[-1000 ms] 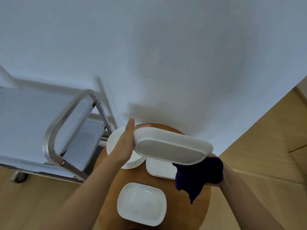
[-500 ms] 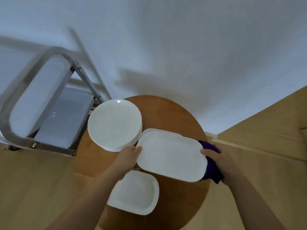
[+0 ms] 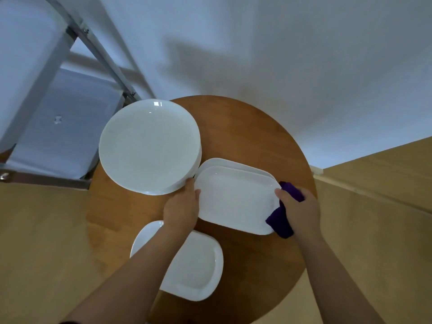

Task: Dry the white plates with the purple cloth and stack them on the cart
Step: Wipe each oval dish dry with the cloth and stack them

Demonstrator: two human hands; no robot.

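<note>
Since a second ago I see the rectangular plate [image 3: 236,199] tipped from on-edge to flat, face up, low over a second rectangular plate [image 3: 233,165] on the counter [image 3: 245,127]. Left to right: cart [image 3: 60,127] at far left, nothing stacked on the shelf part I can see; round plate stack [image 3: 149,146] just beside it on the counter; left hand [image 3: 181,208] gripping the plate's left short end, thumb on the rim; square plate [image 3: 198,265] near edge, partly under my left forearm. Right hand [image 3: 299,210] pinches the right end with the purple cloth [image 3: 281,222] bunched between palm and plate. Long axis runs left-right between both grips; cart lies left, so left hand leads the carry. Hidden: plate underside, fingers beneath, most of the cloth; can't tell if the plate touches the one below.
</note>
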